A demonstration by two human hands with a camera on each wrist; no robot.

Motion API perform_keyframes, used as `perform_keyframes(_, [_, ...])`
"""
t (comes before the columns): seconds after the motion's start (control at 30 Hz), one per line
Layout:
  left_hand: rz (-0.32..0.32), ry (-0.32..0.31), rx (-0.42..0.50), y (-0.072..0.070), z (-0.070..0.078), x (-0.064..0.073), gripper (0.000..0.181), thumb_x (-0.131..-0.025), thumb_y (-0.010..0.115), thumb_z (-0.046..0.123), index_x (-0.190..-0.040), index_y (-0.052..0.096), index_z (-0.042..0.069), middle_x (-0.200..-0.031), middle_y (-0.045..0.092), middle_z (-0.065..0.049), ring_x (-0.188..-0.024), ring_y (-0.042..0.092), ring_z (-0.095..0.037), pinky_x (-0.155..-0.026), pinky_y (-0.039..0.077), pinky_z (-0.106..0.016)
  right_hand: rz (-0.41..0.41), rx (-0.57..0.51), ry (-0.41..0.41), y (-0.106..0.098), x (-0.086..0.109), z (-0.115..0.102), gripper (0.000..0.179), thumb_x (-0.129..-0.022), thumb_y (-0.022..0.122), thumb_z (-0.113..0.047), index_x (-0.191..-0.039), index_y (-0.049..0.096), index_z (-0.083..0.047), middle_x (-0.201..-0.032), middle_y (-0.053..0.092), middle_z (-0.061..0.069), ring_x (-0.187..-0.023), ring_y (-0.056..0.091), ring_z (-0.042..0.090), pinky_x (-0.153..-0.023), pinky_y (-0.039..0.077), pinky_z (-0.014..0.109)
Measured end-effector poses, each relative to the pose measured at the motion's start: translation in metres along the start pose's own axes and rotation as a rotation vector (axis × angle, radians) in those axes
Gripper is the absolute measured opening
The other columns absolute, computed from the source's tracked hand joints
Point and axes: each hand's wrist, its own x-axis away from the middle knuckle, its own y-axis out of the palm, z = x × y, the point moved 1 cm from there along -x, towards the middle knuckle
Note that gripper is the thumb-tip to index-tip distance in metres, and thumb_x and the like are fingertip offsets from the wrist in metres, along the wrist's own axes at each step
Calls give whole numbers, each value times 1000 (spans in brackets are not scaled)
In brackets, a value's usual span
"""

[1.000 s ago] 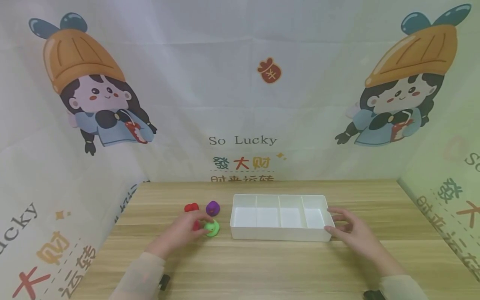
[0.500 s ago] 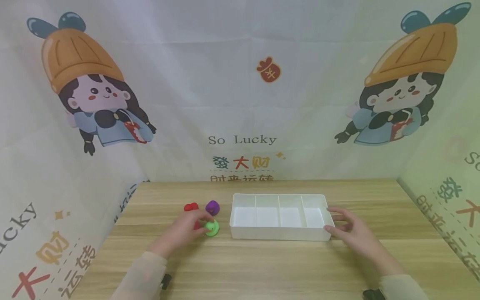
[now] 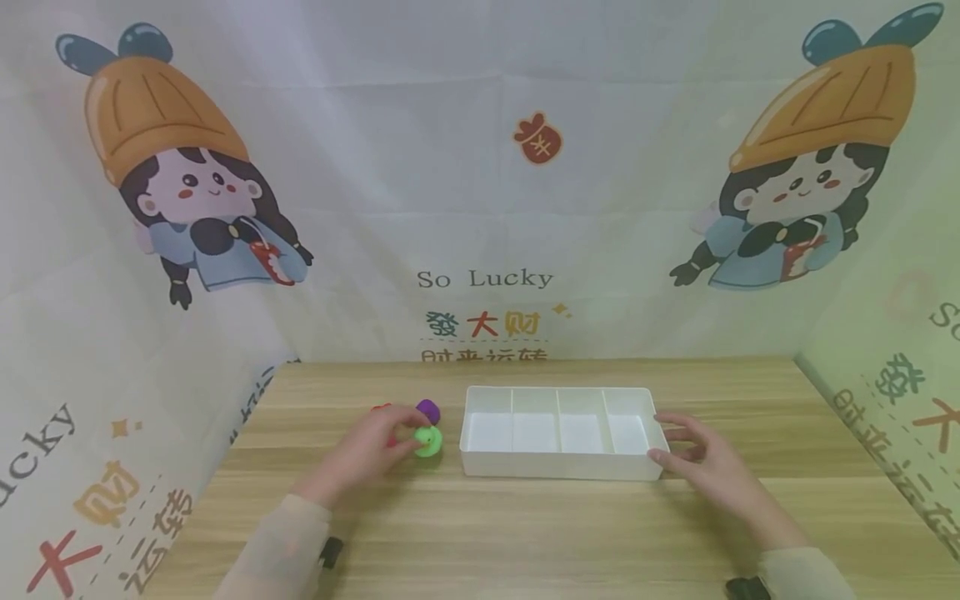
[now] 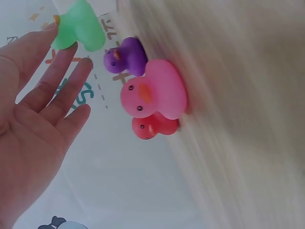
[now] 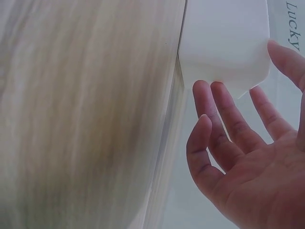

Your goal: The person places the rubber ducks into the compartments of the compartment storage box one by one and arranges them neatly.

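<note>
Between thumb and fingertips, my left hand (image 3: 371, 446) pinches a light green rubber duck (image 3: 428, 442). In the left wrist view the green duck (image 4: 82, 27) appears raised off the table. A purple duck (image 4: 127, 58), a larger pink duck (image 4: 162, 89) and a red duck (image 4: 164, 125) stand beside that hand; in the head view the hand mostly hides the pink and red ones. My right hand (image 3: 705, 454) holds the right end of a white box (image 3: 562, 466) with its thumb and fingertips. The box's end wall (image 5: 228, 43) shows above those fingers in the right wrist view.
Three dividers split the box into a row of compartments, with nothing visible in them. The box stands on a wood-grain table (image 3: 570, 533), to the right of the ducks. Printed cloth (image 3: 480, 217) walls in the table at the back and both sides.
My left hand has raised the green duck slightly and moved it a little right and away from me. The right hand and the box have kept their place.
</note>
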Motion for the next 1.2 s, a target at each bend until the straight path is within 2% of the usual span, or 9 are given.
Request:
perform_keyframes(0.07, [11, -3, 20, -3, 2, -2, 23, -90, 77, 11, -112, 75, 15, -119, 73, -4, -112, 66, -26, -98, 55, -52, 3, 1, -11, 0, -1, 0, 61, -96, 75, -28, -149, 49, -10, -137, 59, 33, -108, 70, 41, -81, 59, 48])
perform_keyframes(0.13, [26, -2, 22, -6, 4, -4, 22, -91, 78, 12, -112, 75, 16, -119, 74, -4, -116, 65, -28, -101, 53, -55, 3, 1, -23, -1, -1, -1, 61, -96, 75, -27, -149, 49, -10, -137, 59, 33, -109, 69, 41, -82, 59, 50])
perform_keyframes(0.33, [55, 52, -4, -11, 8, -10, 21, -91, 77, 11, -112, 75, 16, -113, 74, 1, -110, 67, -24, -98, 53, -51, -9, 3, -20, -3, -2, -2, 61, -96, 75, -28, -148, 50, -10, -137, 59, 33, -107, 70, 40, -81, 59, 49])
perform_keyframes(0.53, [57, 40, -22, -13, 16, -15, 24, -92, 78, 18, -116, 73, 19, -106, 71, 7, -100, 61, -17, -93, 51, -42, -20, -3, -9, -4, -1, -2, 61, -96, 74, -29, -148, 49, -9, -137, 58, 34, -108, 69, 40, -81, 58, 47])
perform_keyframes(0.73, [63, 30, 5, -11, 19, -20, 26, -92, 77, 18, -118, 72, 18, -113, 73, 3, -107, 65, -28, -99, 51, -48, -29, 5, -6, -5, -1, -4, 62, -96, 74, -30, -149, 48, -10, -137, 59, 34, -111, 68, 42, -83, 59, 50])
perform_keyframes(0.87, [58, 36, 16, -9, 21, -22, 26, -93, 77, 16, -118, 72, 17, -114, 73, 2, -107, 66, -27, -101, 50, -48, -30, 10, -7, -5, -2, -3, 61, -96, 74, -30, -148, 49, -9, -135, 60, 34, -111, 68, 42, -83, 59, 50])
perform_keyframes(1.1, [44, 1, 29, -7, 30, -25, 29, -93, 77, 21, -121, 71, 19, -123, 72, 0, -123, 65, -25, -109, 49, -52, -31, 0, -5, -5, -1, -2, 61, -96, 74, -28, -148, 49, -8, -135, 60, 35, -111, 68, 42, -83, 59, 50])
perform_keyframes(1.2, [49, 20, 20, -6, 32, -27, 30, -93, 77, 22, -122, 70, 18, -123, 72, 0, -123, 65, -25, -109, 49, -51, -34, -7, -14, -4, -1, -3, 61, -96, 74, -27, -148, 49, -7, -135, 60, 36, -111, 68, 43, -84, 59, 51])
